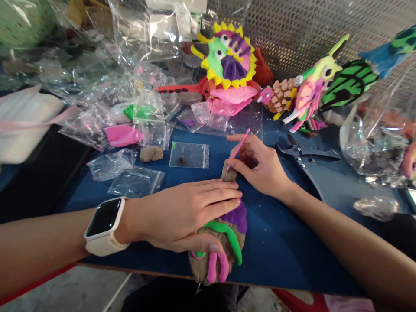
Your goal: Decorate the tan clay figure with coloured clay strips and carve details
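A brown clay figure (pixel 202 269) lies on the blue table near its front edge, with purple, green and pink clay pieces on it. My left hand (pixel 185 212), wearing a white watch on the wrist, rests flat across the figure's middle with fingers stretched out, hiding part of it. At the figure's narrow far end, my right hand (pixel 260 162) pinches a thin pink modelling stick (pixel 242 144). The stick's lower tip touches the brown clay there.
Pliers-like cutters (pixel 303 157) lie right of my right hand. Small plastic bags (pixel 189 155) and a brown clay lump (pixel 151 153) sit to the left. Colourful clay animals (pixel 227 56) stand at the back before a perforated metal panel (pixel 292 26).
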Demonstrator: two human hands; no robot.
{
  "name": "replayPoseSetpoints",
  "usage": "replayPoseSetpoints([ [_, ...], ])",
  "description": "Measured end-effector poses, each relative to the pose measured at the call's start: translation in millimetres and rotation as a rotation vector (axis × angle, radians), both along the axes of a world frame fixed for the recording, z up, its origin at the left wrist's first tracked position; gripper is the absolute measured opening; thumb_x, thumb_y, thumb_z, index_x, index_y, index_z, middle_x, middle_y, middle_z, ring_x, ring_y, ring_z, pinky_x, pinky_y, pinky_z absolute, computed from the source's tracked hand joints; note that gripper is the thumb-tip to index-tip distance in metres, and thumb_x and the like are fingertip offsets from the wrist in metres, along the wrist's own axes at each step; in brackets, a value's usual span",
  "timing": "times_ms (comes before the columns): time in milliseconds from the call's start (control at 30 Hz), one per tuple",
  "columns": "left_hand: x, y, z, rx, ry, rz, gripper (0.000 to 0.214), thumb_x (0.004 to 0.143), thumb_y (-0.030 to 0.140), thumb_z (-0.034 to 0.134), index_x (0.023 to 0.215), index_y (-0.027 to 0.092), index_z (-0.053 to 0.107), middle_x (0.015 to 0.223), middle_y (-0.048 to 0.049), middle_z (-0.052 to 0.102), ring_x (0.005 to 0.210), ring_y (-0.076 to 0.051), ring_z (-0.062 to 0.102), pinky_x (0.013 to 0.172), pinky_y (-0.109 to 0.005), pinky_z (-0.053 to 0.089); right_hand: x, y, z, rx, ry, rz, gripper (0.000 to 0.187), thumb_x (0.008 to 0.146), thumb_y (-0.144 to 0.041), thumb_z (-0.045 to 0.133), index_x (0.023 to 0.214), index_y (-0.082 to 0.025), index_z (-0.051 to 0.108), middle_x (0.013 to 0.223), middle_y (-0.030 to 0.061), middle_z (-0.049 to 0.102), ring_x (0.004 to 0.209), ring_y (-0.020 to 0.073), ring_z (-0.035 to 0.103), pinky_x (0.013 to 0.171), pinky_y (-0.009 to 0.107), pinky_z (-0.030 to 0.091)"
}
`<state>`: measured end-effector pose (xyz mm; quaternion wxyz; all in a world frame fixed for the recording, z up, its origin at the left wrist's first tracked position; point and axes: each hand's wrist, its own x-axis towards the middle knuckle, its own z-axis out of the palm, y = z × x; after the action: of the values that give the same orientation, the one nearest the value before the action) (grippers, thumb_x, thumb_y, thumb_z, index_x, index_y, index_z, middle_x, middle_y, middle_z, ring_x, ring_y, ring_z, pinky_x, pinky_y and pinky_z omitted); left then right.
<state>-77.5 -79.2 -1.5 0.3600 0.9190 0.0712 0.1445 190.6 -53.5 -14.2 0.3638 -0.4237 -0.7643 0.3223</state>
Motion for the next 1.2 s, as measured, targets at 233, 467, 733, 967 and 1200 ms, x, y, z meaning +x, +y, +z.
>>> replayPoseSetpoints([
  [233, 1.8, 0.6, -0.6, 0.003, -0.016, 0.001, 0.077, 0.12, 0.064, 0.048, 0.17, 0.006, 0.053, 0.176, -0.0237, 0.055, 0.173, -0.036, 0.043, 0.146, -0.053, 0.034, -0.9, 2.5, -0.6, -0.021, -0.001, -0.11, 0.038, 0.106, -0.04, 0.078, 0.139, -0.026, 0.066, 0.096, 0.0002, 0.075, 0.072, 0.0161, 0.072, 0.062, 0.03, 0.058],
  [467, 0.5, 0.9, -0.3, -0.005, 0.0, 0.002, 0.076, 0.119, 0.064, 0.049, 0.171, 0.008, 0.053, 0.177, -0.0225, 0.054, 0.174, -0.037, 0.042, 0.146, -0.054, 0.034, -0.6, 4.6, -1.2, -0.024, 0.031, -0.152, 0.035, 0.105, -0.036, 0.079, 0.137, -0.026, 0.067, 0.096, 0.0004, 0.072, 0.076, 0.0182, 0.074, 0.066, 0.032, 0.06],
  [733, 0.1, 0.7, -0.6, 0.004, -0.016, -0.001, 0.073, 0.119, 0.061, 0.051, 0.17, 0.008, 0.055, 0.176, -0.0228, 0.055, 0.173, -0.037, 0.043, 0.146, -0.054, 0.035, 0.8, 4.8, -3.5, -0.022, 0.047, -0.175, 0.036, 0.108, -0.043, 0.076, 0.14, -0.029, 0.066, 0.099, 0.0029, 0.072, 0.088, 0.0216, 0.076, 0.062, 0.03, 0.059],
  [967, 0.1, -0.5, -0.9, 0.017, 0.005, -0.001, 0.073, 0.12, 0.06, 0.05, 0.17, 0.007, 0.055, 0.178, -0.0231, 0.053, 0.174, -0.036, 0.042, 0.147, -0.054, 0.033, 0.5, 2.0, 1.3, -0.059, 0.037, -0.098, 0.033, 0.107, -0.043, 0.076, 0.135, -0.028, 0.067, 0.096, 0.0008, 0.073, 0.079, 0.0183, 0.074, 0.064, 0.031, 0.059],
  [1200, 0.8, -0.5, -1.0, 0.008, -0.021, 0.014, 0.072, 0.118, 0.06, 0.055, 0.169, 0.009, 0.057, 0.175, -0.0225, 0.056, 0.172, -0.036, 0.045, 0.145, -0.054, 0.036, 0.6, 4.1, 0.9, -0.069, 0.022, -0.111, 0.026, 0.108, -0.043, 0.076, 0.126, -0.025, 0.072, 0.092, 0.0, 0.073, 0.074, 0.0162, 0.07, 0.064, 0.031, 0.057],
])
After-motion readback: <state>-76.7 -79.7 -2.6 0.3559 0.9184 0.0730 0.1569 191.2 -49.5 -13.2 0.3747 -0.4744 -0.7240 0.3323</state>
